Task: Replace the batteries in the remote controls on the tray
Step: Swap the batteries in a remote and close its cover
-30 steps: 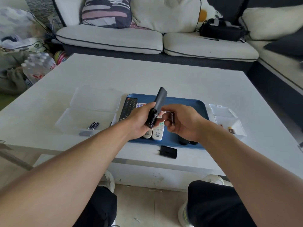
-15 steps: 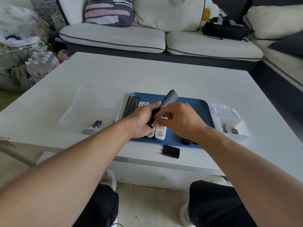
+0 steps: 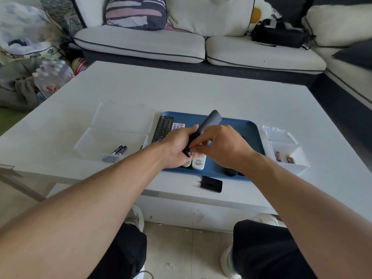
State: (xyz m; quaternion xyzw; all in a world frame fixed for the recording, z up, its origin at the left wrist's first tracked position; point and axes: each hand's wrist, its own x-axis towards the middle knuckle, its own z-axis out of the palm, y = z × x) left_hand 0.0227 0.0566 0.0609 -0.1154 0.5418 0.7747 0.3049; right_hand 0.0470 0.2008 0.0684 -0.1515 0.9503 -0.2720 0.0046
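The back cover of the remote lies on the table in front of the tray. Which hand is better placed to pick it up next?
Probably the right hand. The cover lies nearer its side, and the left hand is gripping the dark remote, so it is not free. The right hand only works at the remote's lower end.

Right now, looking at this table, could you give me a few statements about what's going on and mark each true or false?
1. The left hand holds a dark remote above the blue tray. True.
2. The black battery cover lies on the tray. False: it lies on the white table, in front of the tray.
3. The clear box left of the tray holds batteries. True.
4. The right hand rests flat on the table. False: it works at the remote's lower end.
5. The tray is otherwise bare. False: a black remote and white ones lie there.
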